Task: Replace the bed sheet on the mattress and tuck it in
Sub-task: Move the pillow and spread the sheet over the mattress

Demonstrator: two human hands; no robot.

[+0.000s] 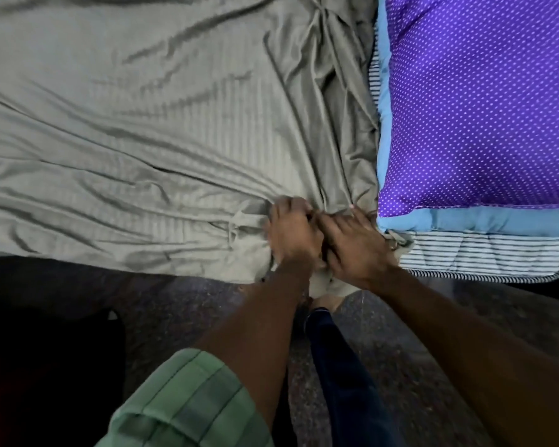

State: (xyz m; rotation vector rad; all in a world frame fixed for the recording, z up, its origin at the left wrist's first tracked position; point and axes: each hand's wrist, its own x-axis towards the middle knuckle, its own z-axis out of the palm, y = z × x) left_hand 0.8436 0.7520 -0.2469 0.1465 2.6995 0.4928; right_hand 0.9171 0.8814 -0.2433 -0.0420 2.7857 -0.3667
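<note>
A grey-green striped bed sheet (136, 130) lies wrinkled over the mattress and hangs a little over its near edge. My left hand (292, 235) grips a bunch of the sheet at the near edge, fingers curled into the cloth. My right hand (352, 243) sits right beside it, fingers curled round the same bunched sheet edge next to the quilt corner. The mattress itself is hidden under the sheet.
A purple dotted quilt with a blue border (478, 101) lies on the right of the bed, over a striped pad (478, 253). Below the bed edge is dark speckled floor (181, 301). My leg in dark trousers (336, 366) stands close to the bed.
</note>
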